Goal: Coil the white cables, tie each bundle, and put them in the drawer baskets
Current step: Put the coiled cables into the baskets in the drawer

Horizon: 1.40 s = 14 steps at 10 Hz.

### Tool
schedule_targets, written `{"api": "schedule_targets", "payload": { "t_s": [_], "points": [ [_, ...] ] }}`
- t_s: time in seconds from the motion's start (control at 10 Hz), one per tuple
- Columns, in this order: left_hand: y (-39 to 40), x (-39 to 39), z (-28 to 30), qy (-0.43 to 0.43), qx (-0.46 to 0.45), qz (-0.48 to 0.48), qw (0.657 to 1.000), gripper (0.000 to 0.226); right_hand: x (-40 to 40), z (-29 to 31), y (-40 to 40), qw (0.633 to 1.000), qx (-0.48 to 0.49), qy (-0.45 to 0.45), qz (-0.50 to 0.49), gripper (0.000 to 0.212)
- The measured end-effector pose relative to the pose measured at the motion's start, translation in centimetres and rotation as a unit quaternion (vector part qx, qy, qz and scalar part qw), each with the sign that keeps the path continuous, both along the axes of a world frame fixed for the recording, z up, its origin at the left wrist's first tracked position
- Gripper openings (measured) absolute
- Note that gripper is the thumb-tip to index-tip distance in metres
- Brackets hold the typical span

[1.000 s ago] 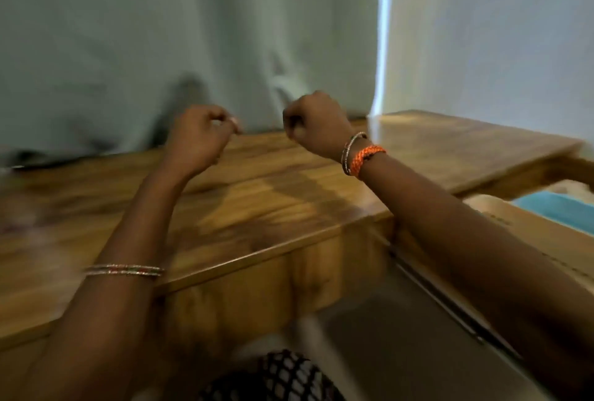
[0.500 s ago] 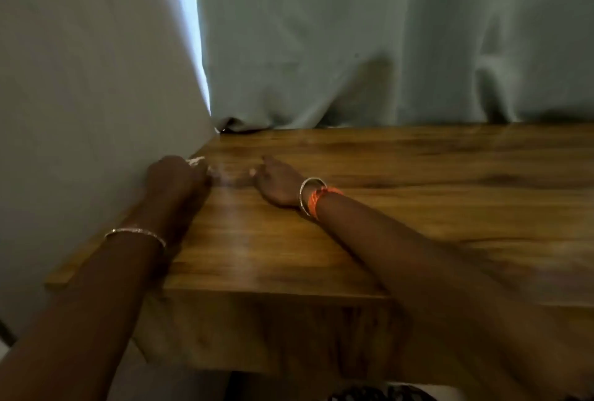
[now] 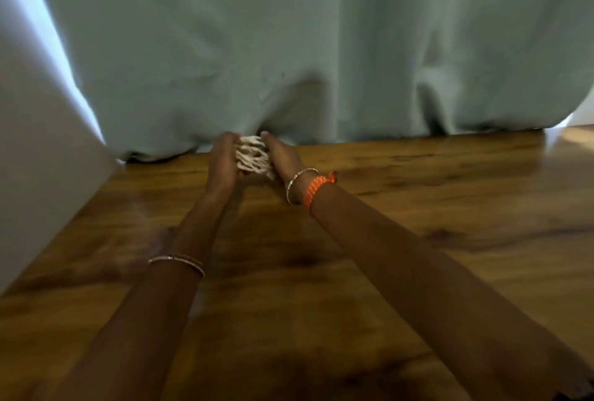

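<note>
Pale green curtain (image 3: 289, 47) hangs across the back of the scene, its hem bunched on the far edge of a wooden table (image 3: 418, 240) with a glossy, streaked grain. At the left a white wall (image 3: 38, 159) meets the table's side, with a strip of daylight showing between wall and curtain. Both forearms reach forward over the tabletop to the curtain's hem. The left hand (image 3: 223, 163) and right hand (image 3: 283, 159) face each other, palms inward, with a white cable bundle (image 3: 252, 155) pressed between them, several loops showing in the gap. Fingers look fairly straight, though blur hides their exact lie. The bundle sits just above the table, right in front of the curtain. A thin bangle (image 3: 176, 262) circles the left forearm; a silver bangle (image 3: 297, 183) and orange band (image 3: 316, 190) ring the right wrist.
</note>
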State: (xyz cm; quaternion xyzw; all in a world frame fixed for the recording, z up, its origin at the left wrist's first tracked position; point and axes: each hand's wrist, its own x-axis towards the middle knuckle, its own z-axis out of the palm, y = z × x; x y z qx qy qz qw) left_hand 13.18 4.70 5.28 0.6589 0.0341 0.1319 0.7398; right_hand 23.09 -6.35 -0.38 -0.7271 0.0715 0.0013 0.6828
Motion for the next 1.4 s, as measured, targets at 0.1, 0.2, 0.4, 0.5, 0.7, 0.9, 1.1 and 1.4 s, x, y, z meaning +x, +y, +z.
{"api": "schedule_targets", "payload": {
  "t_s": [0.1,0.2,0.4,0.5,0.7,0.9,1.1,1.4],
  "points": [
    [-1.8,-0.2,1.9,0.044,-0.125,-0.046,0.99,0.012,-4.3,3.0,-3.1,0.999,0.009,0.049,-0.006,0.079],
    [-4.2,-1.8,4.6,0.056,-0.138,-0.046,0.988,0.037,-10.7,9.2,-4.1,0.996,0.041,0.039,-0.069,0.03],
    [-8.4,-5.9,4.0,0.178,-0.055,-0.206,0.961,0.077,-17.0,10.5,-11.1,0.981,0.037,0.174,-0.077,0.008],
    [-12.6,-8.7,2.9,0.14,0.018,-0.244,0.959,0.067,-21.8,8.7,-14.7,0.961,0.1,0.197,-0.167,0.014],
    [-24.8,-13.2,0.6,0.113,0.066,-0.427,0.895,0.054,-30.8,4.4,-21.9,0.841,0.069,0.098,-0.528,0.029],
    [-38.7,-20.2,0.6,0.053,0.156,-0.595,0.786,0.032,-42.1,6.0,-34.2,0.67,0.062,0.063,-0.737,0.024],
    [-50.1,-24.8,0.1,-0.062,0.268,-0.71,0.649,0.044,-53.7,5.4,-47.8,0.499,0.084,0.078,-0.859,0.022],
    [-65.8,-29.8,-2.6,-0.131,0.348,-0.714,0.593,0.051,-58.9,-2.5,-60.9,0.481,0.13,0.19,-0.846,0.034]
  ]
}}
